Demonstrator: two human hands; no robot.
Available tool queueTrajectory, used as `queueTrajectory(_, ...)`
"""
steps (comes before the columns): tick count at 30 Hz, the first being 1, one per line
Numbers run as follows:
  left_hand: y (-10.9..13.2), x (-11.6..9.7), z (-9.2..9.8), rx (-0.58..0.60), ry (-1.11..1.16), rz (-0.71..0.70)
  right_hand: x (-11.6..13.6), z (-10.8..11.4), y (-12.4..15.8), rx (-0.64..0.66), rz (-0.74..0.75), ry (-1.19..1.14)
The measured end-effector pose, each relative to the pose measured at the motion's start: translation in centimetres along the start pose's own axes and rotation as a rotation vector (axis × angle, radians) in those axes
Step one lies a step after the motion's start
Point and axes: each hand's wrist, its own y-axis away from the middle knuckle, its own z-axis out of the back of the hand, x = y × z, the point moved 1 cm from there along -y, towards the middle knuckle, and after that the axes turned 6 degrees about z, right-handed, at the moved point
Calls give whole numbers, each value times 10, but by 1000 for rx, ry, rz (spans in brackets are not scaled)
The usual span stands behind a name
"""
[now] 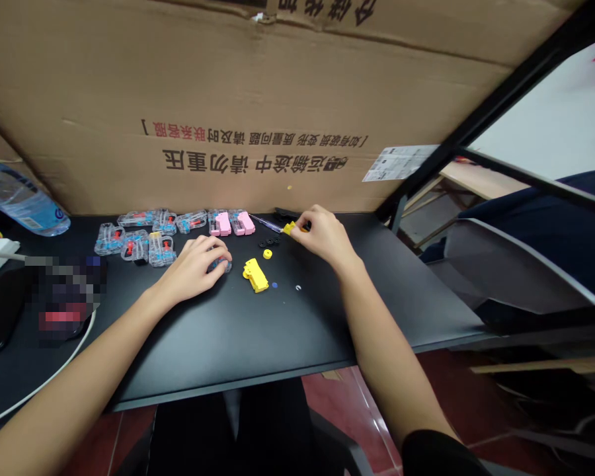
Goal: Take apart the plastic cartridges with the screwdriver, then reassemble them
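Note:
My left hand (196, 268) is wrapped round a clear plastic piece (221, 261), which shows between its fingers over the black table. At the back right of the work area my right hand (322, 235) pinches a small yellow part (288, 228). Between the hands lies a yellow plastic body (255, 276), with a yellow ring (267, 254) and several small black rings (269, 242) behind it. A blue disc (274, 285) and a small whitish piece (298, 287) rest to its right. A screwdriver (268, 225) lies just left of my right hand.
Several clear plastic assemblies (135, 244) and two with pink parts (220, 223) stand along the back left. A water bottle (24, 198), a white cable (74, 350) and a dark object are at the left. A cardboard sheet (228, 86) rises behind the table (218, 350).

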Motion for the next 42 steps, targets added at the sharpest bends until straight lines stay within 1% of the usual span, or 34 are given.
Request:
queueTrajectory(3,0,-1,0,4,1,14,16,10,8,171,21,39)
queueTrajectory(5,0,-1,0,9,5,19,24,10,11,272,38,84)
queueTrajectory(7,0,-1,0,10,7,18,31,7,13,323,58,134)
queueTrajectory(13,0,1,-1,4,-4,7,44,3,16,361,78,159)
queueTrajectory(20,0,1,0,13,1,7,46,7,17,387,44,115)
queueTrajectory(25,0,1,0,17,3,-1,52,4,18,386,65,198)
queueTrajectory(29,0,1,0,18,8,1,61,6,22,385,74,240)
queueTrajectory(32,0,0,1,26,6,4,64,8,23,343,73,164)
queueTrajectory(36,0,0,2,45,26,12,63,4,22,273,138,22)
queueTrajectory(42,0,2,2,73,46,-24,59,-5,22,290,184,44)
